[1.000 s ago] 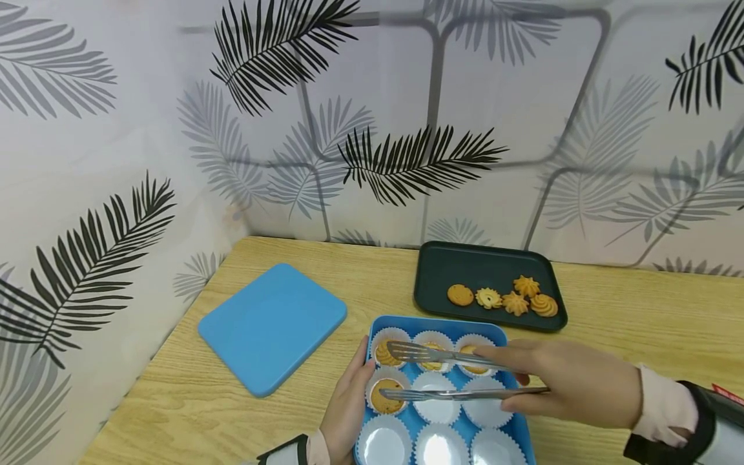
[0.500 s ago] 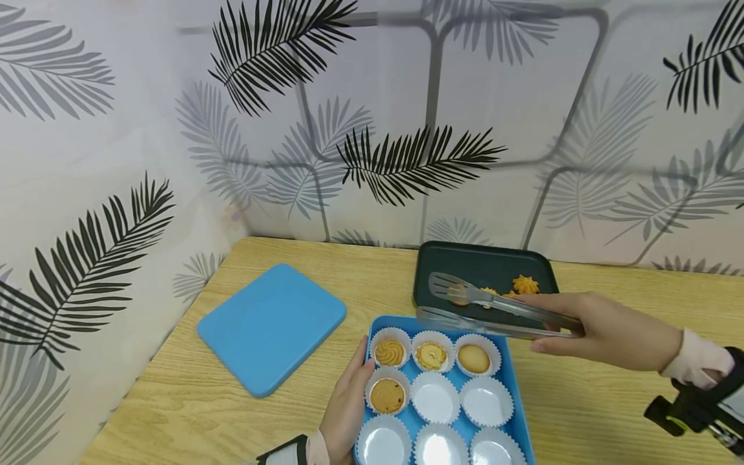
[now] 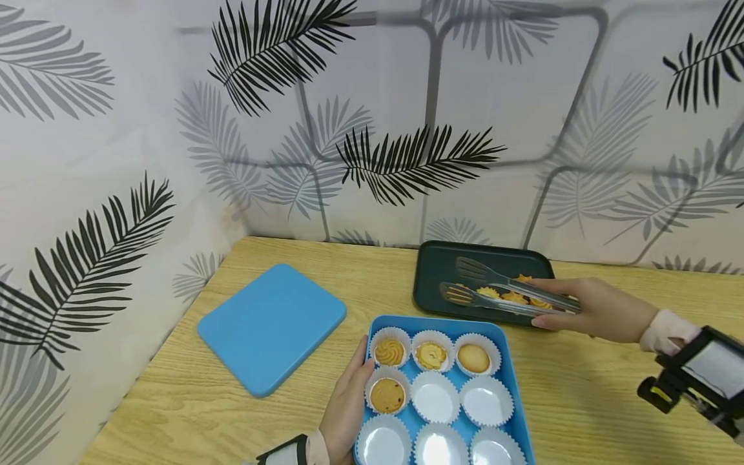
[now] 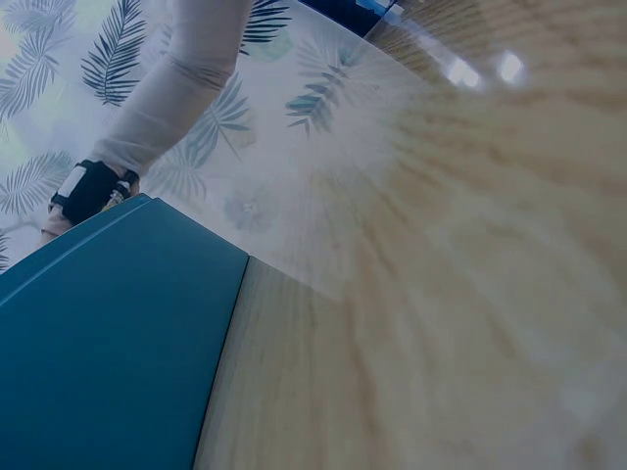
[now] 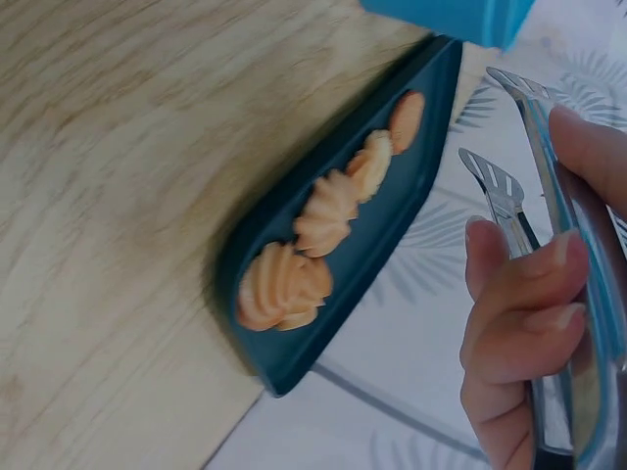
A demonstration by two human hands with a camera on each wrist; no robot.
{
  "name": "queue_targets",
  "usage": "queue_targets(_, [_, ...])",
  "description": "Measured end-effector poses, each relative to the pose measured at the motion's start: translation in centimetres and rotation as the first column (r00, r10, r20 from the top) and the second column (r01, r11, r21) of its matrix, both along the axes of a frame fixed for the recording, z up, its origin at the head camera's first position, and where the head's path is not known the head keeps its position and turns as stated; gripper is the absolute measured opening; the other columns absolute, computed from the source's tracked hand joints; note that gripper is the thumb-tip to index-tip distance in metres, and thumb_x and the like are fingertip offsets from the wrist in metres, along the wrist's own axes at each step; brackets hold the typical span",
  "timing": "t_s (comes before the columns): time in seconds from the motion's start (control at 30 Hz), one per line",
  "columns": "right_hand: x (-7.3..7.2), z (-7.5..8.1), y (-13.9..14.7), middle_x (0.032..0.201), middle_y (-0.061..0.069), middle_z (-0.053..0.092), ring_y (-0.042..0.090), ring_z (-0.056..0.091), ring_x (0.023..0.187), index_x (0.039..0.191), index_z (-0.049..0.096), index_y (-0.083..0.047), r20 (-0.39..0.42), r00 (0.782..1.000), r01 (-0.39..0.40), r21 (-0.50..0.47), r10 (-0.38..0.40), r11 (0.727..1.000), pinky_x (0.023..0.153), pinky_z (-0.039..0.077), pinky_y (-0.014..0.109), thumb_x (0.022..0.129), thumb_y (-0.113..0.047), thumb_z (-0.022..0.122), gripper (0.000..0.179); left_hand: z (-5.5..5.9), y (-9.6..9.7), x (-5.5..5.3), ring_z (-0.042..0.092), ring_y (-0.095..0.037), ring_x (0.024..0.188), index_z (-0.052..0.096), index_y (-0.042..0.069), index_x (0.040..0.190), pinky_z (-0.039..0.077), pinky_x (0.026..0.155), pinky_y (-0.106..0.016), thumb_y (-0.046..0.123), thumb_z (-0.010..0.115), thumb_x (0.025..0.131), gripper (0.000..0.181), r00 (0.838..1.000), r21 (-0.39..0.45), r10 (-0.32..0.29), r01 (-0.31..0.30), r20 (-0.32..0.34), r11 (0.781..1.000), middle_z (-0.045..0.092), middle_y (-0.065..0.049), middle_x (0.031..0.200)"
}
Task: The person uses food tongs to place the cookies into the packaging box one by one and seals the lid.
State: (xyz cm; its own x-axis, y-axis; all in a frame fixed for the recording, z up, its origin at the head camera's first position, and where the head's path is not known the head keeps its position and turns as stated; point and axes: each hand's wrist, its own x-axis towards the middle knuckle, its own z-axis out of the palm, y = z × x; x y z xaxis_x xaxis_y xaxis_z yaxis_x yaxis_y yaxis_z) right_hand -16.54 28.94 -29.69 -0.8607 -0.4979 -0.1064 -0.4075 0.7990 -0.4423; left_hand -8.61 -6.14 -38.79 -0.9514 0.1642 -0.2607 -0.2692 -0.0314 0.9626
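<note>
My right hand (image 3: 599,309) holds metal serving tongs (image 3: 514,285) with slotted, parted ends. The tongs hover over a dark green tray (image 3: 436,271) of cookies (image 3: 488,292); nothing is pinched between their ends. In the right wrist view, fingers and thumb curl round the tongs (image 5: 507,201), beside the tray. My left hand (image 3: 345,403) lies along the left wall of a blue box (image 3: 494,328), fingers fairly straight. Four is avoided here: several white paper cups line the box, among them a swirl cookie (image 3: 389,352), a pale flower-edged cookie (image 3: 431,356), and a speckled round cookie (image 3: 387,396).
A blue lid (image 3: 273,329) lies on the wooden table (image 3: 192,400), left of the box. Behind the tray hangs a leaf-patterned curtain (image 3: 378,97). In the left wrist view, the box wall (image 4: 118,343) fills the lower left; the left hand is out of that frame.
My right hand has carried the tongs from above the box's cups, back and to the right, over the tray. The left hand and box have stayed in place.
</note>
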Motion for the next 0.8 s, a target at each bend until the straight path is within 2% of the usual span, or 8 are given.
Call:
queue_targets(0.1, [-0.5, -0.4, 0.2, 0.085, 0.002, 0.066, 0.008, 0.048, 0.044, 0.142, 0.041, 0.009, 0.017, 0.999, 0.033, 0.015, -0.033, 0.999, 0.05, 0.043, 0.024, 0.091, -0.036, 0.067, 0.073, 0.0, 0.0, 0.0, 0.002, -0.037, 0.148, 0.012, 0.012, 0.157, 0.003, 0.115, -0.063, 0.031, 0.029, 0.106, 0.057, 1.0, -0.001, 0.002, -0.002, 0.002, 1.0, 0.009, -0.013, 0.163])
queue_targets(0.23, [-1.1, -0.9, 0.3, 0.092, 0.007, 0.068, 0.013, 0.052, 0.046, 0.142, 0.04, 0.009, 0.049, 0.997, 0.066, 0.032, -0.067, 0.997, 0.048, 0.045, 0.026, 0.09, -0.04, 0.066, 0.077, 0.0, 0.0, 0.0, 0.001, -0.037, 0.148, 0.012, 0.012, 0.157, 0.003, 0.115, -0.063, 0.03, 0.029, 0.106, 0.057, 1.0, 0.002, 0.003, -0.003, -0.001, 1.0, 0.009, -0.013, 0.163])
queue_targets(0.3, [-1.3, -1.2, 0.4, 0.1, 0.014, 0.068, 0.014, 0.052, 0.046, 0.142, 0.04, 0.009, 0.059, 0.995, 0.072, 0.043, -0.074, 0.996, 0.048, 0.045, 0.027, 0.09, -0.042, 0.066, 0.078, 0.0, 0.0, 0.0, 0.001, -0.037, 0.148, 0.012, 0.011, 0.157, 0.003, 0.115, -0.062, 0.03, 0.029, 0.106, 0.057, 1.0, 0.004, 0.002, -0.002, -0.004, 1.0, 0.009, -0.013, 0.163])
queue_targets(0.4, [-1.6, -1.6, 0.4, 0.119, 0.028, 0.063, 0.012, 0.054, 0.052, 0.141, 0.041, 0.009, 0.046, 0.997, 0.063, 0.065, -0.066, 0.996, 0.057, 0.048, 0.028, 0.089, -0.045, 0.066, 0.079, 0.0, 0.0, 0.0, 0.001, -0.037, 0.148, 0.012, 0.011, 0.157, 0.003, 0.115, -0.062, 0.03, 0.029, 0.106, 0.057, 1.0, 0.003, 0.002, -0.002, -0.002, 1.0, 0.009, -0.013, 0.163])
queue_targets(0.47, [-1.7, -1.8, 0.3, 0.124, 0.03, 0.06, 0.01, 0.053, 0.055, 0.141, 0.042, 0.009, 0.037, 0.998, 0.055, 0.081, -0.058, 0.995, 0.062, 0.048, 0.03, 0.089, -0.046, 0.065, 0.08, 0.0, 0.0, 0.0, 0.001, -0.037, 0.148, 0.012, 0.012, 0.157, 0.003, 0.115, -0.062, 0.03, 0.029, 0.106, 0.057, 1.0, 0.003, 0.002, -0.002, -0.001, 1.0, 0.009, -0.013, 0.163])
queue_targets(0.57, [-1.8, -2.0, 0.2, 0.121, 0.027, 0.062, 0.008, 0.052, 0.063, 0.14, 0.043, 0.01, 0.017, 0.998, 0.053, 0.104, -0.055, 0.993, 0.066, 0.045, 0.03, 0.088, -0.048, 0.065, 0.081, 0.0, 0.0, 0.0, 0.001, -0.037, 0.148, 0.011, 0.012, 0.157, 0.003, 0.115, -0.062, 0.031, 0.029, 0.106, 0.057, 1.0, 0.005, 0.002, -0.002, 0.002, 1.0, 0.008, -0.013, 0.163])
queue_targets(0.67, [-1.8, -2.0, 0.2, 0.1, 0.016, 0.068, 0.01, 0.051, 0.058, 0.141, 0.042, 0.009, 0.035, 0.998, 0.055, 0.098, -0.058, 0.994, 0.061, 0.043, 0.028, 0.089, -0.047, 0.066, 0.08, 0.0, 0.0, 0.0, 0.002, -0.037, 0.148, 0.011, 0.012, 0.157, 0.004, 0.115, -0.062, 0.031, 0.029, 0.106, 0.057, 1.0, 0.006, 0.001, -0.001, 0.002, 1.0, 0.008, -0.013, 0.163])
queue_targets(0.8, [-1.8, -2.1, 0.2, 0.101, 0.015, 0.068, 0.01, 0.052, 0.067, 0.14, 0.044, 0.008, 0.013, 0.999, 0.032, 0.096, -0.033, 0.995, 0.063, 0.043, 0.028, 0.089, -0.044, 0.066, 0.076, 0.0, 0.0, 0.0, 0.002, -0.037, 0.148, 0.011, 0.012, 0.157, 0.003, 0.115, -0.062, 0.031, 0.029, 0.106, 0.057, 1.0, -0.001, -0.001, 0.001, -0.001, 1.0, 0.008, -0.013, 0.163])
